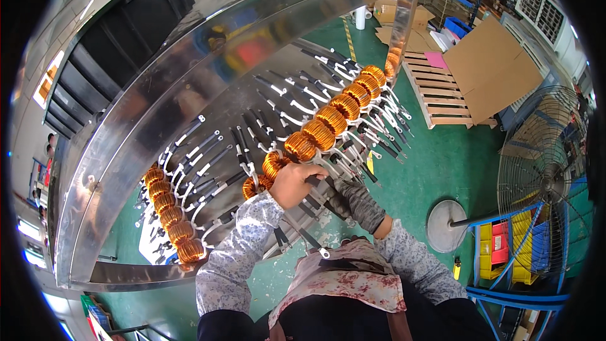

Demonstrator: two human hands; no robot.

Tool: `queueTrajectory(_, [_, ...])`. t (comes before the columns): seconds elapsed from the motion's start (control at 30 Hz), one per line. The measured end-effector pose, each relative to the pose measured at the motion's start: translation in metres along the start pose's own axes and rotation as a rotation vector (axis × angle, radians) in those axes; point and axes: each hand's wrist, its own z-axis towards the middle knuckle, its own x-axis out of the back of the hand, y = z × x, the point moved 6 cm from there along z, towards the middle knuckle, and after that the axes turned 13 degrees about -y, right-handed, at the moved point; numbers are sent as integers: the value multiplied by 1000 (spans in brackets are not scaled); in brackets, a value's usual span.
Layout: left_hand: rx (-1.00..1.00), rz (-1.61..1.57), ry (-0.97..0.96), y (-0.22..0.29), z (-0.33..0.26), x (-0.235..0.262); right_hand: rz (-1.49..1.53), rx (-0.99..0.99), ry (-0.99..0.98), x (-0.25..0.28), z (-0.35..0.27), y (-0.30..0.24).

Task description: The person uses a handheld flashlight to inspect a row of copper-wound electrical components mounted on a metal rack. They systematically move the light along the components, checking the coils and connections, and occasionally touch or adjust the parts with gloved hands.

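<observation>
Copper-wound toroid coils stand in a row along the right side of a metal rack. White and black-sleeved leads with ring terminals stick out on both sides of them. At the near end of this row, my bare left hand is closed round a black-sleeved lead, beside the nearest coils. Just to its right my right hand, in a grey patterned glove, has its fingers closed at the same leads; what exactly they grip is hidden. One loose-ended lead with a ring terminal points toward me below the hands.
A second row of copper coils lies at the left of the rack. The polished metal frame arches over its far side, with a black ribbed bin beyond. To the right are a standing fan, a wooden pallet and cardboard.
</observation>
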Motion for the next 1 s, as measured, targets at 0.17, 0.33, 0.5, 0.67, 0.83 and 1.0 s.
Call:
queueTrajectory(0.17, [-34,60,-13,6,-1,1,150,-89,-34,4,1,1])
queueTrajectory(0.33, [-24,11,-29,30,-4,6,-778,270,289,-39,-58,-68])
queueTrajectory(0.5, [-172,26,-94,55,2,-6,-1457,1020,204,-74,-72,-101])
queueTrajectory(0.67, [-168,22,-80,53,16,-11,-378,795,183,-20,-65,-83])
queueTrajectory(0.83, [-35,321,-32,25,23,2,45,437,-8,-6,-63,-57])
queueTrajectory(1.0, [84,419,-138,19,33,-2,-182,261,174,15,-63,-41])
